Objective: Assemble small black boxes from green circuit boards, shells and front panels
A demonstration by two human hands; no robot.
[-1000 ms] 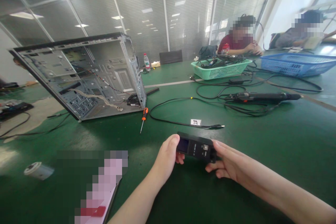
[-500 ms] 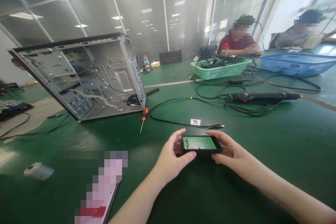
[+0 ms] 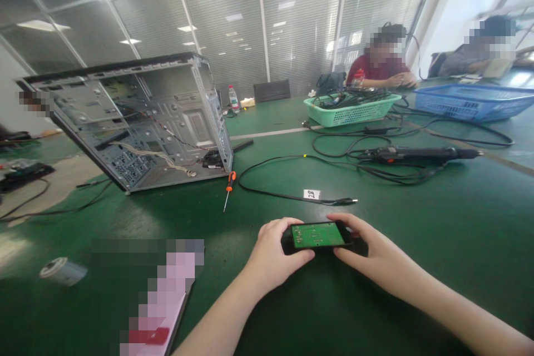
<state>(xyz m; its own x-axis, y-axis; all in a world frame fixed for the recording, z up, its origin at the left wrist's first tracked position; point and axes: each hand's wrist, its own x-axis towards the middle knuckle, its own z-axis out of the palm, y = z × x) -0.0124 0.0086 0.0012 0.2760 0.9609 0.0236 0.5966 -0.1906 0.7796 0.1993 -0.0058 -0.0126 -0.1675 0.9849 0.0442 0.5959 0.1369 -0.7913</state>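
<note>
Between my two hands is a small black case with a green circuit board [image 3: 319, 235] set in it, its solder side facing me. My left hand [image 3: 277, 250] is closed on the left end, thumb at the near edge and fingers at the far edge. My right hand [image 3: 362, 245] grips the right end in the same way. Just beyond them lie a paper label marked 28 [image 3: 311, 194] and a black cable with a plug [image 3: 344, 201]. An orange-handled screwdriver [image 3: 230, 182] rests farther left.
An open computer case [image 3: 196, 122] stands at the left. Right of it are a black electric screwdriver [image 3: 421, 154], a green basket [image 3: 354, 114] of cables and a blue basket [image 3: 459, 105]. A roll [image 3: 62, 271] and a pink blurred item [image 3: 175, 283] lie near left. Two people sit beyond.
The case with the board has come slightly lower and tilted toward me, showing more of the board's face. Both hands have kept hold of it.
</note>
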